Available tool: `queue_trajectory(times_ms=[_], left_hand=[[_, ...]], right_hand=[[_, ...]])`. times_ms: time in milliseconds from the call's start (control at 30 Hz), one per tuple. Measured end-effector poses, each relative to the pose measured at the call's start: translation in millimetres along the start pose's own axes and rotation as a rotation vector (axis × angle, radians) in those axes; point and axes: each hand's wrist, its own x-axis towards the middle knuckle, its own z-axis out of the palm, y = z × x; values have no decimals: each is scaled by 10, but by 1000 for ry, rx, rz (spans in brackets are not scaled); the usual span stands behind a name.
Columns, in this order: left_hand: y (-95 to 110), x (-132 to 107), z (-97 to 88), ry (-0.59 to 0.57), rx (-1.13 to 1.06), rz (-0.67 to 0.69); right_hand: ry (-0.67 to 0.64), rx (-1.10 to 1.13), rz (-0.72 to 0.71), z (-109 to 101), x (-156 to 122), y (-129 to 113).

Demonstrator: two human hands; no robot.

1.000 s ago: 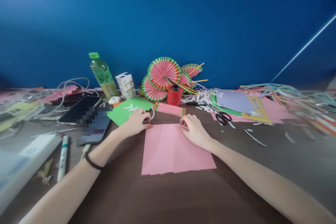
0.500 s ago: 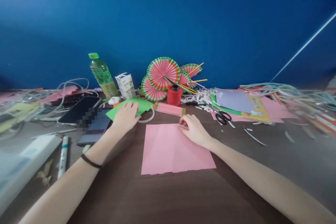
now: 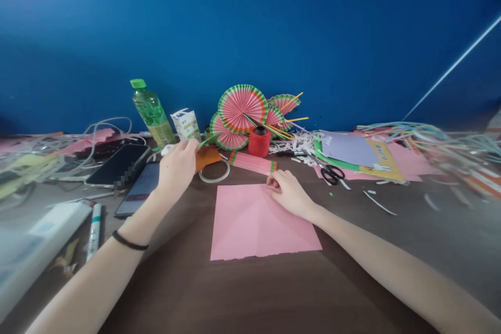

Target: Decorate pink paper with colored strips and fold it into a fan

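Note:
My left hand (image 3: 178, 167) is raised over the back left of the table, its fingers closed on a sheet of green paper (image 3: 209, 140). Most of that sheet is hidden, and only a thin green edge shows beyond the fingertips. A sheet of pink paper (image 3: 250, 224) lies flat in front of me with faint creases and a rough near edge. My right hand (image 3: 288, 194) rests at its far right edge, fingers curled and thumb against the paper. Under and beside my left hand are orange paper (image 3: 207, 157) and a white ring (image 3: 214, 180).
Behind the sheet lie a pleated pink strip (image 3: 252, 162), a red thread spool (image 3: 259, 143) and round pleated paper fans (image 3: 242, 108). Scissors (image 3: 332, 174) and stacked coloured paper (image 3: 348, 148) are at right. A bottle (image 3: 152, 115), carton (image 3: 186, 124), phones (image 3: 117, 164) and marker (image 3: 94, 229) occupy the left.
My left hand has lifted the green paper and tilted it edge-on, uncovering the orange paper and white ring. My right hand and the pink paper have stayed in place.

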Motion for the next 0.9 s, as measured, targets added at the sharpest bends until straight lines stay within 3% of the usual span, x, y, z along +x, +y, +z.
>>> queue_trajectory(times_ms=[200,467,733,900], left_hand=[[-20,15,-55,131,-151,39],[52,36,-144,255,-414,-48],[77,53,-35,130,-801,-270],[171,-4,59,-110,-1071,-391]], right_hand=[[5,8,-6,-1,-2,5],[1,-1,9,9,8,13],[7,17,-37,45,13,35],[50,98,-37,40,10,14]])
